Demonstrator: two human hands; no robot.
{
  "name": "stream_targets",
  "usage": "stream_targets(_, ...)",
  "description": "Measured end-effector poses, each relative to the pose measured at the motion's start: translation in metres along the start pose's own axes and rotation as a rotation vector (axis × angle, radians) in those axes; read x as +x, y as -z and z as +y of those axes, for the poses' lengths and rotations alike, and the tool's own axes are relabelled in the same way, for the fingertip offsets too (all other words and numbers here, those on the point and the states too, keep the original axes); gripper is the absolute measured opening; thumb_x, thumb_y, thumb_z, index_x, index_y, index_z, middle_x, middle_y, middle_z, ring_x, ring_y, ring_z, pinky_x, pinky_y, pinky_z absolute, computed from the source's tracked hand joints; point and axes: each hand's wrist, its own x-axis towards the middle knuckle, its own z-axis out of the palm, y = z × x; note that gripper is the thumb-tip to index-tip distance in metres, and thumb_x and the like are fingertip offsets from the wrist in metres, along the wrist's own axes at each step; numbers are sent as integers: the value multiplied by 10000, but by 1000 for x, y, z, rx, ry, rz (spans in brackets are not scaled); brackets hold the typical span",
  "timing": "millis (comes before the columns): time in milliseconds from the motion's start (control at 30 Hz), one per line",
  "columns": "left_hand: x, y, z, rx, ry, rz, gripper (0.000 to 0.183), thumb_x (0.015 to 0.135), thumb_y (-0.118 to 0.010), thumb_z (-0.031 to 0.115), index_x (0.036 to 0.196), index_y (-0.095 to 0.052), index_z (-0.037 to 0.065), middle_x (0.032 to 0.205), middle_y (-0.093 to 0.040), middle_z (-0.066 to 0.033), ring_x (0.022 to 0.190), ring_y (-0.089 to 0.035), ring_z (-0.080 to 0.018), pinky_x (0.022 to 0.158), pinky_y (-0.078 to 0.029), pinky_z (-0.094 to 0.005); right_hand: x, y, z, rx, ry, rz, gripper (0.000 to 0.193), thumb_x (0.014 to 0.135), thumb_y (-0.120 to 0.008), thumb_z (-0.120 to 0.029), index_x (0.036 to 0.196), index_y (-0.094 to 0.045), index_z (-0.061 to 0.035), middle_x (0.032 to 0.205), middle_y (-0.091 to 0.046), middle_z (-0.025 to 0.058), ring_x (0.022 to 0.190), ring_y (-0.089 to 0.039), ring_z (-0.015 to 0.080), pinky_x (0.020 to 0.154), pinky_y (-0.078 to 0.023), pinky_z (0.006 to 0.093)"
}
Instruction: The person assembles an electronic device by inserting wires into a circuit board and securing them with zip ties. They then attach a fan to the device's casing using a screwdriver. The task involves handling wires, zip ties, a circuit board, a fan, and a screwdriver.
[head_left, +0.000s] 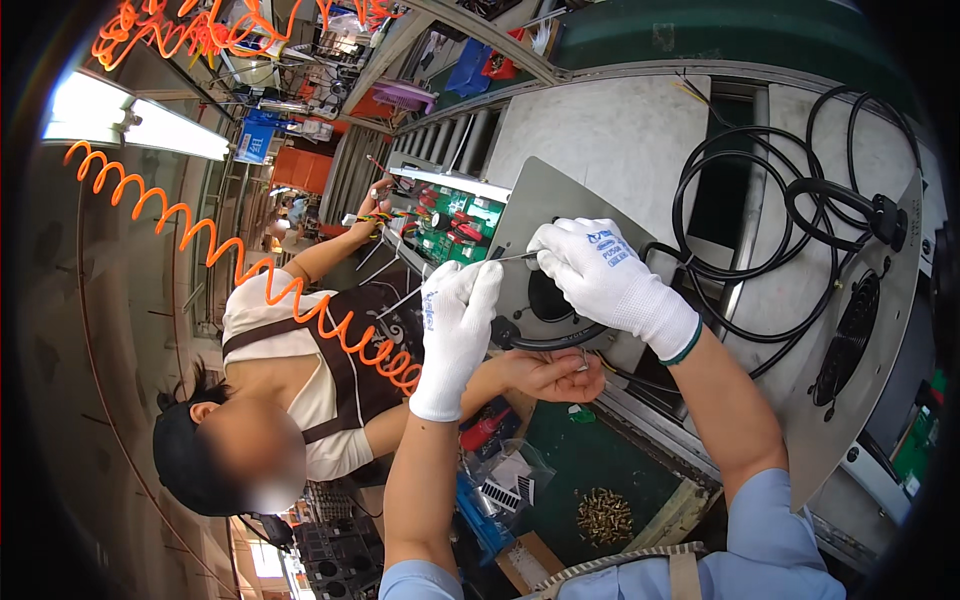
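Head view: both gloved hands meet over the grey metal panel lying on the desk. The right hand has its grip pinched together on a thin wire; the left hand has fingers curled beside it, and whether they clamp anything I cannot tell. The black cable loops beside the panel and could snag a sleeve. A co-worker's bare hand lies close below, risking a bump. The wire's end is hidden by gloves.
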Motion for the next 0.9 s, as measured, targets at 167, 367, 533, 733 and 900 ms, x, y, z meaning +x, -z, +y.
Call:
stream_targets(167, 2, 3, 3, 34, 18, -24, 312, 970, -547, 190, 737, -526, -16, 669, -383, -7, 646, -365, -98, 580, -304, -262, -3, 3, 6, 175, -81, 158, 184, 926, -487, -183, 996, -599, -55, 884, -637, 172, 904, -609, 361, 812, -461, 454)
stream_targets(367, 5, 3, -1, -14, 85, -33, 376, 978, -553, 247, 689, -506, 12, 615, -397, 25, 588, -343, -64, 530, -277, -255, 14, 9, 16, 323, -258, 541, 284, 961, -486, -242, 1111, -607, -33, 1025, -658, 211, 934, -618, 398, 833, -476, 443)
stream_targets(533, 9, -4, 1, 220, 88, 62, 520, 984, -527, 374, 618, -496, 6, 533, -365, 26, 515, -309, -73, 469, -255, -292, 22, 1, 26, 305, -328, 396, 308, 968, -472, -292, 1092, -619, -52, 1017, -663, 201, 966, -618, 387, 845, -477, 443)
stream_targets(733, 27, -5, 17, 292, 350, 77, 646, 997, -388, 491, 710, -660, -19, 587, -577, -172, 564, -577, -292, 540, -395, -408, 20, 2, 30, 346, -318, 420, 303, 970, -484, -279, 1098, -622, -43, 980, -668, 188, 923, -632, 349, 827, -484, 408)
stream_targets(900, 12, 5, 6, -681, 382, 197, 768, 1007, -282, 572, 1189, -589, -108, 980, -706, -172, 805, -644, -189, 767, -493, -296, 1, -4, 26, 640, -292, 498, 244, 971, -522, -194, 1124, -615, -28, 928, -679, 127, 820, -638, 208, 749, -486, 311)
